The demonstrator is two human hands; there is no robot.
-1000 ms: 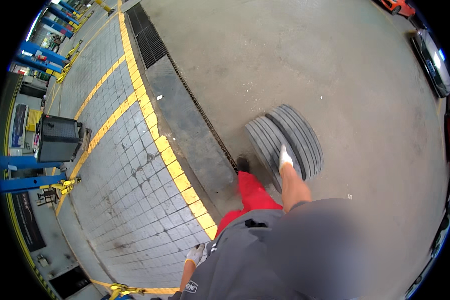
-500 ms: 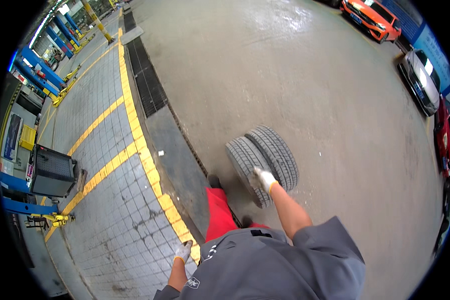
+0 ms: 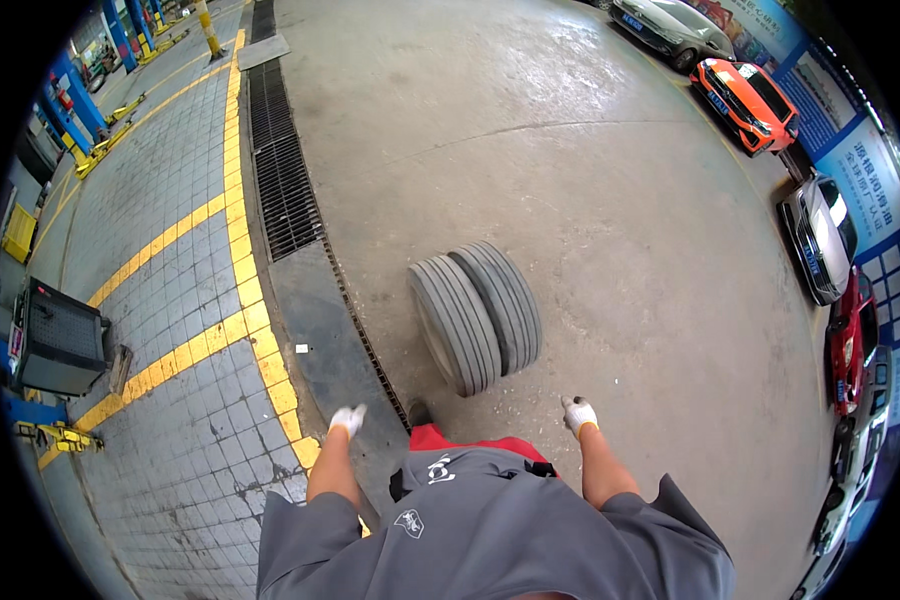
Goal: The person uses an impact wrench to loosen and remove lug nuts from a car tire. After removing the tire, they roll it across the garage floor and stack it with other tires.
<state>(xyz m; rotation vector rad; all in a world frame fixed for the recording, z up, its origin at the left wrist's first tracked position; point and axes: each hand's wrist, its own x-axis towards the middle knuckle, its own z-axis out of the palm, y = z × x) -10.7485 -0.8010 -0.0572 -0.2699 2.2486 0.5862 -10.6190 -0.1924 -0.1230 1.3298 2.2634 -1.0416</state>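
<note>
At our far left a dark grey machine cabinet (image 3: 58,338) stands on the tiled bay, with yellow floor lines (image 3: 240,240) and a long drain grate (image 3: 282,175) running between it and the open concrete floor (image 3: 570,150). Our left hand (image 3: 348,419), in a white glove, hangs free over the yellow edge, holding nothing; whether its grip is curled or loose we cannot quite tell at this size. Just ahead of us, between both hands but touching neither, two tyres (image 3: 475,315) stand upright on their treads, side by side and pressed together, a little beyond our red trousers (image 3: 440,438). Our right hand (image 3: 578,414), also gloved, is off the rubber and empty, its grip seemingly half closed. We judge this the rolling step, the pair let go for a moment. The next move likely calls for both hands back on the treads to steady them. Parked cars (image 3: 748,92) line the right edge.
</note>
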